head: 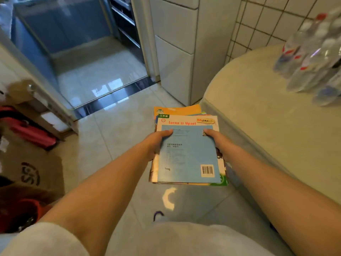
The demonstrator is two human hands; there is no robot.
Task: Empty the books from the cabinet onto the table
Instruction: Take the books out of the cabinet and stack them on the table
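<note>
I hold a stack of thin books [188, 156] in front of me over the tiled floor. The top one has a light blue cover with a barcode; under it lie a white one titled "Lorna is Upset" and an orange one. My left hand [156, 143] grips the stack's left edge, thumb on top. My right hand [215, 138] grips its right edge, thumb on top too. The pale rounded table [258, 115] stands just right of the stack. No cabinet with books is visible.
Several plastic water bottles [310, 58] stand on the table's far right. White drawers [175, 52] and a tiled wall lie behind it. A glass doorway [92, 71] opens ahead on the left. Cardboard boxes [31, 169] and a red bag [29, 130] crowd the left floor.
</note>
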